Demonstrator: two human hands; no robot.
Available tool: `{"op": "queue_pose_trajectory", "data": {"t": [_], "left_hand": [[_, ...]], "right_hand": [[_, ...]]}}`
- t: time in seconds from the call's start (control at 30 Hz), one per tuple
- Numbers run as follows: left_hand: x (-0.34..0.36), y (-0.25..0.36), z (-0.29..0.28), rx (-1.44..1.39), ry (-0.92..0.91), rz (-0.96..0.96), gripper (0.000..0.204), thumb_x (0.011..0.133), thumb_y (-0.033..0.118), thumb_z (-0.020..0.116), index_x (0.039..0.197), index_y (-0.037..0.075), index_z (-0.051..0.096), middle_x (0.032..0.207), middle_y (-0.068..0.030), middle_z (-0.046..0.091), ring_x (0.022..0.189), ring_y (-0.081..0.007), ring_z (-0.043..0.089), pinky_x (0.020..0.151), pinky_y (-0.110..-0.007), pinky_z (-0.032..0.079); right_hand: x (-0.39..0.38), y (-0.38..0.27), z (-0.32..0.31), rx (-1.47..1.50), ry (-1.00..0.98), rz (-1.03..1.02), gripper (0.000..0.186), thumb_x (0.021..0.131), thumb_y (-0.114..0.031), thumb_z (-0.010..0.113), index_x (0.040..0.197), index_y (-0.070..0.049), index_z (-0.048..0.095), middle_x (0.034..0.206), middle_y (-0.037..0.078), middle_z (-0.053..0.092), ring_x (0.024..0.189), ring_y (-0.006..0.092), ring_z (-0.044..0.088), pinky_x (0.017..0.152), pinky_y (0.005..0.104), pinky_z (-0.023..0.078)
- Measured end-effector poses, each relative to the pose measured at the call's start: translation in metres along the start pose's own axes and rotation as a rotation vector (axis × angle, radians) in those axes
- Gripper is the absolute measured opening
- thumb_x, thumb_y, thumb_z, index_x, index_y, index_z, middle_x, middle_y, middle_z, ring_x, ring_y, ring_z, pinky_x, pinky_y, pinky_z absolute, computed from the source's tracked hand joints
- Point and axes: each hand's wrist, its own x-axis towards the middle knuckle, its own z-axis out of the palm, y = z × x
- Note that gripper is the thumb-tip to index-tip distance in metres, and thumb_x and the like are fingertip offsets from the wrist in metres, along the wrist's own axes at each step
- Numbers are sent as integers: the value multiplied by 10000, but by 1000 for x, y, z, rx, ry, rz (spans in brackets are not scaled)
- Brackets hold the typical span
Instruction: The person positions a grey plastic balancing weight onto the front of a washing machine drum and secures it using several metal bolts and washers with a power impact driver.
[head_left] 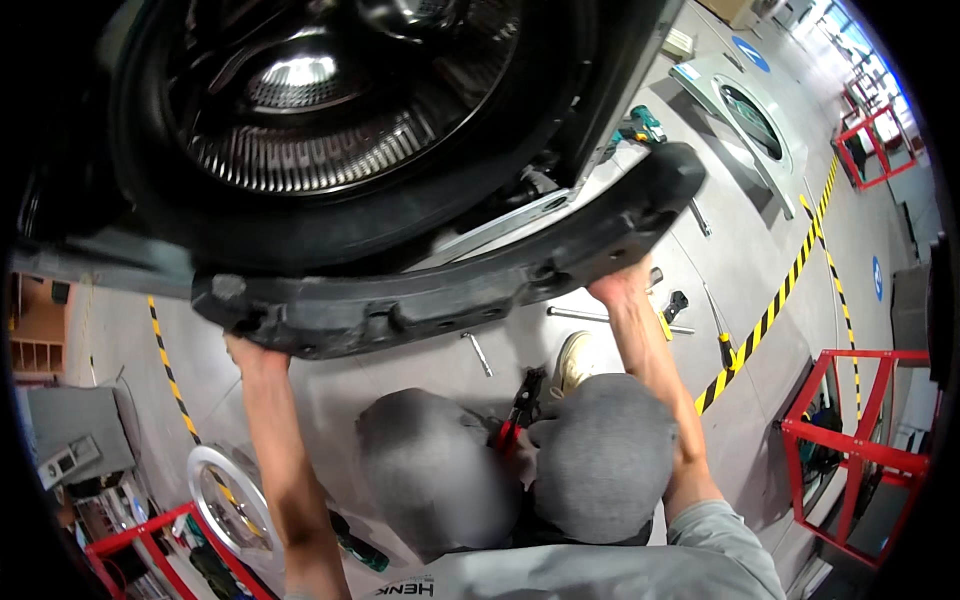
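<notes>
A long, curved black counterweight [440,306] spans both my hands, just in front of the opened washing machine. My left hand [260,358] grips its left end from below. Under the right part, my right hand [622,286] holds it; the fingers of both hands are partly hidden behind the piece. Its right end tilts up higher than the left. Behind it, the machine's shiny metal drum [310,165] sits inside a dark round rim [335,225]. Whether the counterweight touches the machine I cannot tell.
On the floor lie a socket wrench [479,355], red-handled pliers [518,415], a yellow-handled screwdriver [727,352] and a green power tool [645,124]. A pale front panel [715,85] lies far right, a round door ring [203,490] near left. Red metal frames [860,452] stand at the sides.
</notes>
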Motion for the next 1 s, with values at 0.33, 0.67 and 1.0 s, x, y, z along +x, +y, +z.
{"op": "queue_pose_trajectory", "data": {"t": [0.33, 0.67, 1.0], "left_hand": [[-24, 12, 8, 167, 113, 47, 507, 941, 434, 398, 1280, 71, 502, 1272, -131, 553, 1145, -324, 544, 956, -483, 477], [-9, 7, 8, 112, 150, -44, 538, 894, 511, 451, 1221, 98, 561, 1212, -117, 602, 1076, -324, 587, 893, -512, 502], [-18, -10, 31, 124, 101, -26, 538, 893, 496, 449, 1254, 106, 534, 1254, -116, 561, 1123, -327, 551, 937, -514, 476]], "right_hand": [[48, 30, 48, 61, -113, 247, 394, 931, -368, 451, 1110, -51, 603, 1088, 114, 642, 1024, 274, 587, 967, 460, 435], [78, 21, 84, -24, -47, 216, 414, 920, -375, 425, 1110, -47, 592, 1120, 114, 623, 1038, 268, 575, 969, 457, 431], [101, 18, 105, -55, 21, 184, 419, 904, -334, 383, 1103, -27, 587, 1131, 144, 614, 1046, 290, 564, 984, 466, 418]]}}
